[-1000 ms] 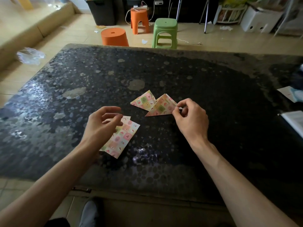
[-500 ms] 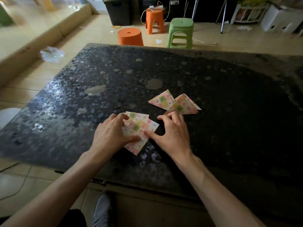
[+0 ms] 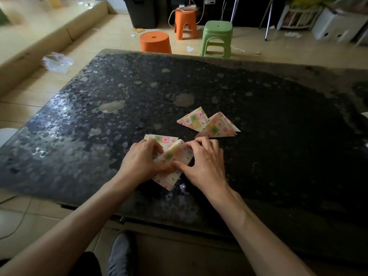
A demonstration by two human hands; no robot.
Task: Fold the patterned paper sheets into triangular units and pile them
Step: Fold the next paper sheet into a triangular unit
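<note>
While bending the top sheet [image 3: 175,154] over at the near middle of the bench [image 3: 278,136], bring corner to corner before flattening anything. Left hand [image 3: 142,162] curled over the sheet's left side, pinching it; right hand [image 3: 204,164] pinching the right side, thumb low on the paper, fingers hooked at the far edge. Between them, a soft hump of paper, not yet creased. Under it, more flat sheets [image 3: 166,181], poking out near and far. Judged from that: mind the lower ones and lift only one, or risk dragging two into the fold. Match the edges first, pin the meeting corner with one thumb, then run the other outward along the fold for a sharp line. Just beyond the right hand, two finished triangles [image 3: 192,120], overlapping, likely the start of the pile; set the next on top there.
</note>
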